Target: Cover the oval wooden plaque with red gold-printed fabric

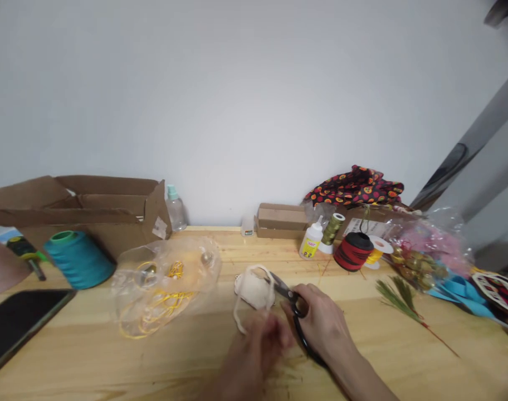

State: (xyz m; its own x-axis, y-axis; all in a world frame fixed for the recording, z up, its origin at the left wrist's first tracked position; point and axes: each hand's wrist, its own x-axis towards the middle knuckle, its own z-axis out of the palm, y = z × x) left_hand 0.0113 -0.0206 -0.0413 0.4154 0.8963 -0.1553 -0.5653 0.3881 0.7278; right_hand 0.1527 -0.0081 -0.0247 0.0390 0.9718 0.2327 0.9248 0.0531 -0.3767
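My right hand (pixel 323 320) holds black-handled scissors (pixel 293 298), its thumb and fingers at the handle loops. The blades point up and left and reach the edge of a small cream cord bundle (pixel 254 291) on the wooden table. A loop of cream cord (pixel 237 317) curves from the bundle down toward my left hand (pixel 262 341). That hand is blurred, with its fingers curled together just in front of the bundle, and it appears to grip the cord. The cord's end is hidden in the blur.
Left of my hands lies a clear plastic bag (pixel 166 289) with yellow cord, beside a teal thread cone (pixel 78 260) and a phone (pixel 24 323). To the right stand a glue bottle (pixel 311 240) and a red-black cord spool (pixel 353 253); a green sprig (pixel 400 301) lies nearby.
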